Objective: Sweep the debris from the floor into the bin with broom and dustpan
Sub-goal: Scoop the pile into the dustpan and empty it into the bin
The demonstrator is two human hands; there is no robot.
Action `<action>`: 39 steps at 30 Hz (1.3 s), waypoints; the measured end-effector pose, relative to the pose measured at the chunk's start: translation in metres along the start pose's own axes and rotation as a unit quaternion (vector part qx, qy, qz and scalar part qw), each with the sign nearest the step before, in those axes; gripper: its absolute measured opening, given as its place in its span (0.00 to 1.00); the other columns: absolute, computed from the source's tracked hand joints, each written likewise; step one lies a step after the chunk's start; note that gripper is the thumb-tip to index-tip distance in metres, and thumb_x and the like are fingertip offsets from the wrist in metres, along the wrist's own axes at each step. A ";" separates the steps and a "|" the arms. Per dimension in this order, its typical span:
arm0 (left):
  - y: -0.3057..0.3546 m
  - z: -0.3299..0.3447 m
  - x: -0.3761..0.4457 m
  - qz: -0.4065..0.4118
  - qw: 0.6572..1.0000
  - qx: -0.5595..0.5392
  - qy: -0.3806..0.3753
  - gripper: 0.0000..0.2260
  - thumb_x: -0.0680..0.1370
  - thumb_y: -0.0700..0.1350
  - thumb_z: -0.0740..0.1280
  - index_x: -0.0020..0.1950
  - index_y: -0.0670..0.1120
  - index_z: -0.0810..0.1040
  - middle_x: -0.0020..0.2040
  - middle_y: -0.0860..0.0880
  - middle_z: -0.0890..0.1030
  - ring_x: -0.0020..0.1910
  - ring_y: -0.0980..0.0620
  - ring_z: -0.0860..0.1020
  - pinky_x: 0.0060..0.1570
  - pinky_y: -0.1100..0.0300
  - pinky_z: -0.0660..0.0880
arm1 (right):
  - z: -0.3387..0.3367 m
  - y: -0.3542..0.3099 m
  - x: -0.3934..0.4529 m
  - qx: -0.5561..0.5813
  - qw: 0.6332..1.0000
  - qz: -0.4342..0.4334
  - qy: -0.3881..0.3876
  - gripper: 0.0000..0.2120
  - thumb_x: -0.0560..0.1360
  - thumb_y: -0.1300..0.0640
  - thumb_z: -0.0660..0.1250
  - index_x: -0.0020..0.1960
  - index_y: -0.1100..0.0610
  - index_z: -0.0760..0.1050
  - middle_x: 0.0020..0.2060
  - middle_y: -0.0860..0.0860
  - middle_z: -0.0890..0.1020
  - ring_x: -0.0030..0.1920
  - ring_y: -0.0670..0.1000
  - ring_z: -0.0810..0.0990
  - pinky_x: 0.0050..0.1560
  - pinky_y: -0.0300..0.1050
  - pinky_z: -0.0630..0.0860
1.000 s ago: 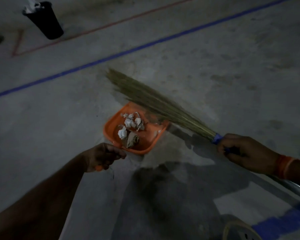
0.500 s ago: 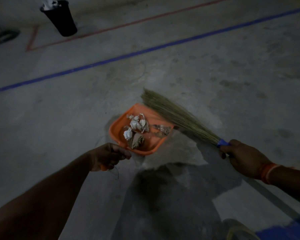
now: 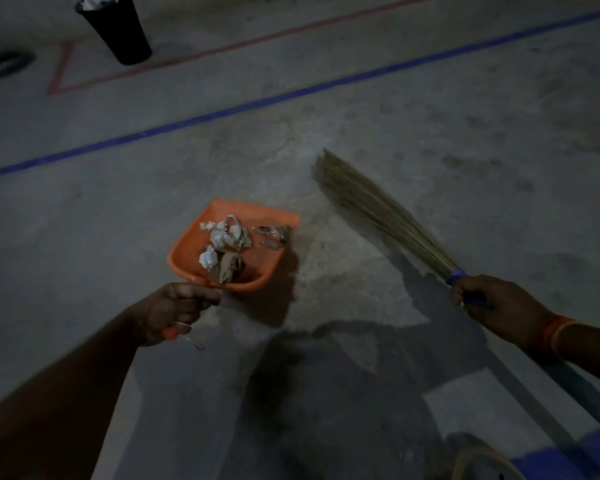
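Head view: dustpan loaded, bin far off.
Left hand grips its handle, right hand grips broom; carry it level so debris stays put.

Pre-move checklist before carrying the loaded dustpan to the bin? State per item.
1. Left hand grips handle of orange plastic dustpan: ok.
2. Crumpled white paper scraps and brown scrap lie inside the pan: ok.
3. Grass-bristle broom clear of the pan, held by right hand: ok.
4. Black tapered bin in view, upright, far left: ok.
5. Room left in bin: cannot tell.
6. Grey concrete floor beside pan free of debris: ok, though dim.
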State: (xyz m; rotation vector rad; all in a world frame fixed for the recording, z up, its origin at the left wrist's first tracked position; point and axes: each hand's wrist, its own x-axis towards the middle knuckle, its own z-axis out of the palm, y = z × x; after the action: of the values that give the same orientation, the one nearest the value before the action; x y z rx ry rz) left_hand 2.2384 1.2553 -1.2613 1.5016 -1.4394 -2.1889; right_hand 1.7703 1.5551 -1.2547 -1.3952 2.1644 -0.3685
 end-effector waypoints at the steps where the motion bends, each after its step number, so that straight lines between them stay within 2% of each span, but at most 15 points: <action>1: 0.000 -0.003 -0.002 0.005 1.000 -0.008 0.008 0.17 0.80 0.27 0.57 0.48 0.38 0.86 0.33 0.46 0.75 0.22 0.59 0.63 0.19 0.69 0.62 | -0.001 0.000 0.001 0.005 1.000 -0.003 0.003 0.19 0.70 0.69 0.66 0.44 0.43 0.74 0.48 0.50 0.79 0.46 0.52 0.79 0.50 0.51 0.75; 2: 0.001 -0.006 -0.003 0.009 1.000 -0.014 0.018 0.15 0.80 0.28 0.58 0.50 0.37 0.84 0.32 0.47 0.72 0.22 0.59 0.63 0.19 0.69 0.62 | -0.003 -0.001 0.003 0.011 1.000 -0.004 0.005 0.18 0.70 0.69 0.66 0.43 0.44 0.75 0.47 0.49 0.79 0.44 0.50 0.79 0.47 0.48 0.75; 4: 0.003 -0.009 -0.004 0.021 0.999 -0.027 0.037 0.11 0.80 0.30 0.60 0.54 0.34 0.81 0.32 0.48 0.69 0.22 0.59 0.63 0.20 0.69 0.61 | -0.008 -0.008 0.006 0.030 1.000 -0.001 0.003 0.16 0.72 0.70 0.65 0.44 0.48 0.77 0.43 0.46 0.79 0.37 0.41 0.79 0.37 0.33 0.73; 7: 0.006 -0.009 -0.006 0.039 0.996 -0.046 0.058 0.11 0.77 0.31 0.63 0.57 0.34 0.80 0.35 0.47 0.71 0.22 0.59 0.62 0.21 0.69 0.59 | -0.013 -0.018 0.014 0.075 0.997 0.002 0.003 0.11 0.73 0.71 0.64 0.46 0.56 0.78 0.38 0.42 0.77 0.34 0.31 0.75 0.31 0.27 0.71; 9: 0.007 -0.006 -0.007 0.047 0.995 -0.046 0.072 0.10 0.80 0.30 0.60 0.56 0.35 0.80 0.33 0.49 0.73 0.22 0.60 0.63 0.20 0.69 0.60 | -0.013 -0.021 0.022 0.093 0.996 -0.005 -0.001 0.10 0.74 0.70 0.64 0.46 0.57 0.78 0.37 0.43 0.77 0.33 0.32 0.75 0.29 0.28 0.69; 12: 0.008 -0.002 -0.006 0.059 0.994 -0.035 0.090 0.10 0.81 0.30 0.60 0.57 0.34 0.80 0.31 0.48 0.71 0.21 0.59 0.63 0.19 0.69 0.62 | -0.011 -0.026 0.044 0.135 0.991 -0.010 -0.021 0.10 0.75 0.69 0.64 0.45 0.56 0.77 0.34 0.49 0.77 0.29 0.44 0.75 0.25 0.31 0.68; 16: 0.009 -0.001 0.001 0.063 0.991 0.001 0.115 0.13 0.81 0.31 0.61 0.49 0.40 0.86 0.28 0.47 0.65 0.20 0.57 0.61 0.18 0.69 0.61 | -0.005 -0.048 0.092 0.161 0.985 -0.047 -0.046 0.11 0.74 0.69 0.65 0.41 0.54 0.78 0.34 0.53 0.79 0.32 0.52 0.77 0.31 0.40 0.75; 19: 0.009 0.005 0.011 0.065 0.990 0.008 0.125 0.15 0.82 0.33 0.61 0.47 0.42 0.86 0.26 0.49 0.62 0.20 0.57 0.60 0.20 0.69 0.59 | 0.002 -0.066 0.129 0.217 0.973 -0.044 -0.058 0.07 0.75 0.70 0.64 0.43 0.60 0.77 0.33 0.56 0.77 0.30 0.54 0.77 0.28 0.42 0.74; 24: 0.013 0.024 0.031 0.091 0.982 -0.002 0.165 0.10 0.82 0.34 0.62 0.53 0.39 0.84 0.25 0.49 0.64 0.21 0.56 0.60 0.22 0.67 0.58 | 0.016 -0.080 0.170 0.298 0.953 -0.020 -0.054 0.05 0.76 0.68 0.65 0.46 0.62 0.77 0.30 0.56 0.76 0.26 0.54 0.75 0.24 0.42 0.72; 29: 0.028 0.054 0.026 0.132 0.968 -0.021 0.210 0.17 0.82 0.31 0.59 0.46 0.44 0.87 0.35 0.42 0.68 0.24 0.53 0.63 0.24 0.65 0.60 | 0.010 -0.091 0.170 0.333 0.943 0.000 0.001 0.07 0.75 0.67 0.67 0.43 0.58 0.79 0.27 0.57 0.76 0.25 0.57 0.75 0.25 0.44 0.72; 34: 0.101 0.062 -0.034 0.127 0.971 -0.068 0.192 0.17 0.81 0.31 0.60 0.47 0.45 0.87 0.34 0.42 0.65 0.24 0.55 0.63 0.26 0.66 0.59 | -0.067 -0.136 0.151 0.345 0.938 0.039 -0.002 0.09 0.75 0.66 0.67 0.43 0.54 0.80 0.27 0.54 0.77 0.27 0.57 0.75 0.27 0.48 0.74; 39: 0.210 0.043 -0.090 0.102 0.969 -0.109 0.199 0.20 0.81 0.29 0.58 0.46 0.44 0.87 0.28 0.47 0.64 0.23 0.56 0.61 0.26 0.65 0.57 | -0.176 -0.217 0.166 0.315 0.948 0.025 -0.037 0.08 0.75 0.66 0.68 0.43 0.55 0.81 0.26 0.50 0.78 0.26 0.54 0.75 0.26 0.47 0.75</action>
State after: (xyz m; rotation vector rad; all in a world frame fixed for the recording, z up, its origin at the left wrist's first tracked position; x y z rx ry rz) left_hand 2.1697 1.2191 -1.0424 1.5253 -1.1267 -1.7352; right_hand 1.7806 1.3024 -1.0503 -0.9672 1.7810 -0.8823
